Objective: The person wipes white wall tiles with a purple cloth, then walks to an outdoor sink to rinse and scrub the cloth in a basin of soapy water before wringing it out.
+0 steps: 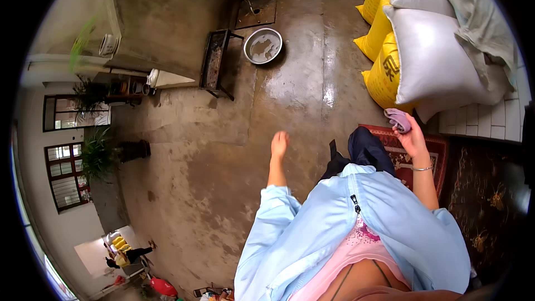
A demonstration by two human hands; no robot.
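My right hand (413, 140) is closed around a folded purple cloth (397, 120), held out to the right above the edge of a red patterned mat. A bracelet circles that wrist. My left hand (280, 144) hangs over the concrete floor in front of me, its fingers curled in and nothing seen in them. Farther ahead, a round metal basin (263, 45) with water in it stands on the floor, well apart from both hands.
Yellow sacks (384, 72) and a large white sack (446, 58) are piled at the right, by a white tiled ledge (479, 120). Left of the basin stands a dark metal trough on legs (214, 61). The red mat (437, 153) lies near my right leg. Potted plants (99, 153) line the left wall. The concrete floor (212, 161) has wet patches.
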